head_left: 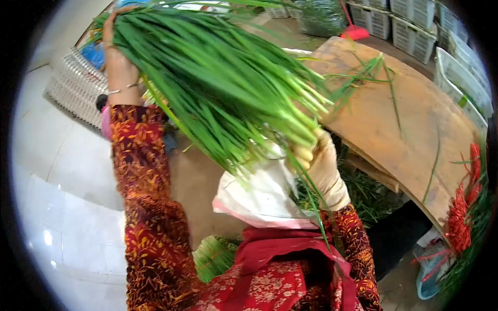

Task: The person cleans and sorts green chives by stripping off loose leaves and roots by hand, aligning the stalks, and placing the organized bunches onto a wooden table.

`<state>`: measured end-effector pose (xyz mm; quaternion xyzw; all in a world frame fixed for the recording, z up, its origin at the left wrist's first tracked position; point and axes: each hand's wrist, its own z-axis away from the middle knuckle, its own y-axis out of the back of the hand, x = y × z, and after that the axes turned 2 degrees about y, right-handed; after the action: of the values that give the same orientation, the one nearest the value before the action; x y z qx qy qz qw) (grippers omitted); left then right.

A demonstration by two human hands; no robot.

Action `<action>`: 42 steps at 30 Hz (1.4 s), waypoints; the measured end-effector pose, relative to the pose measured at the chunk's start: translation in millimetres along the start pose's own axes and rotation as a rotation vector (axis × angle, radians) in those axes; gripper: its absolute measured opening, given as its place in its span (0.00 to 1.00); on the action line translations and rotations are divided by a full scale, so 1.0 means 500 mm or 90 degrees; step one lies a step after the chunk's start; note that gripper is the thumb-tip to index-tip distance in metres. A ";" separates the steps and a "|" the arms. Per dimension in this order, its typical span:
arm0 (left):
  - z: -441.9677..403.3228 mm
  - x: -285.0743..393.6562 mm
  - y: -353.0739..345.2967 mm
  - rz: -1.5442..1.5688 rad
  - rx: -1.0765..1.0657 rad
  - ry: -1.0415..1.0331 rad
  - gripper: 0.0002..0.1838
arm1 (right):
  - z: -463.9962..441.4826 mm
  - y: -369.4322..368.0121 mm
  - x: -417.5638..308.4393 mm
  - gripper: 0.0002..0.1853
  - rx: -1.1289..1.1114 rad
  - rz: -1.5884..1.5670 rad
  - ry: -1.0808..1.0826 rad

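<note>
Green bundle: long leafy stalks (pixel 207 78) held up in the air across the middle, leaf tips to the far left, pale stem ends to the near right.
Left hand: bare (pixel 116 47), closed on the leafy end at the far left, a bracelet (pixel 123 89) at its wrist.
Right hand: in what looks like a pale glove (pixel 328 173), fingers curled against the stem ends; with the blur, I cannot tell whether they grip.
Lap: a white cloth (pixel 259 194) with a pink edge, below the stems.
Floor, near: another green bunch (pixel 213 258), left of the lap.
Board: a brown tabletop (pixel 384 119) on the right, with loose green stalks (pixel 365 78) scattered at its far end.
Red ties: a cluster (pixel 459 220) at the board's near right edge.
Far right: pale plastic crates (pixel 412 39), stacked, with a red dustpan (pixel 355 32) just left of them.
Left side: a white woven basket (pixel 75 90) on pale tiles (pixel 57 223).
</note>
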<state>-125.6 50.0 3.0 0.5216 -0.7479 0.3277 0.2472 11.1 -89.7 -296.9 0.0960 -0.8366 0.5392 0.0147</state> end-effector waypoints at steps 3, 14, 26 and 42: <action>-0.081 -0.022 0.064 0.013 -0.155 -0.025 0.13 | 0.075 0.003 -0.032 0.19 0.186 0.618 -0.207; -0.039 -0.084 -0.118 0.032 -0.386 -0.119 0.11 | 0.370 0.235 -0.104 0.23 0.473 1.239 -0.645; -0.033 -0.034 -0.133 0.022 -0.171 -0.107 0.12 | 0.346 -0.148 -0.110 0.19 0.601 1.232 -0.347; -0.040 -0.102 0.299 -0.152 0.033 -0.126 0.10 | 0.139 -0.339 -0.448 0.16 0.610 1.515 0.153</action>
<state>-248.9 132.4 -54.7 0.6430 -0.6924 0.2621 0.1961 266.3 -187.9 -202.1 -0.7582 -0.1247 0.4708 -0.4336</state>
